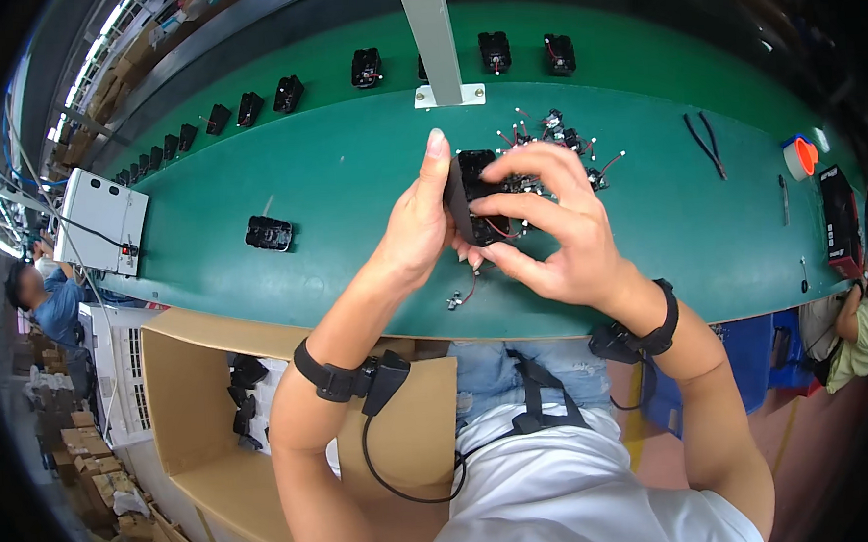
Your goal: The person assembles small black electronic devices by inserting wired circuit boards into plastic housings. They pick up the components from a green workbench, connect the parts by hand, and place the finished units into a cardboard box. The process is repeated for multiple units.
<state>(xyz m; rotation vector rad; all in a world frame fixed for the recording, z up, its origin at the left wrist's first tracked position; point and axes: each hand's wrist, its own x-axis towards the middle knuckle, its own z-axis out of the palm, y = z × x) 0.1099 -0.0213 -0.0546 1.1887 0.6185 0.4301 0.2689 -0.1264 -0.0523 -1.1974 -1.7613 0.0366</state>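
I see both hands up over the green bench, just above frame centre. Left hand grips the black module from its 9 o'clock side, thumb stretched up along the edge, palm wrapped on the casing. Right hand comes in from 3 o'clock, fingers curled over the top and front of the module, thumb & fingertips pinching at the lower edge where thin red wires loop out. So module sits between the 2 hands, held off the bench surface.

At 6 o'clock from the hands, a small loose wired part lies on the bench near its front edge. At 1 o'clock, just beyond the right hand, a scatter of small wired connectors. At 9 o'clock, well apart, another black module lies alone. A row of similar black units runs along the far belt, approx 10 to 12 o'clock. White post stands at 12 o'clock on a base plate. Black pliers at 2 o'clock, roll of tape w/ orange core further out at 3 o'clock. Grey box at 9 o'clock, far edge. Cardboard box w/ black parts inside at 7 o'clock, below the bench. Both wrists carry black strapped-on bands.
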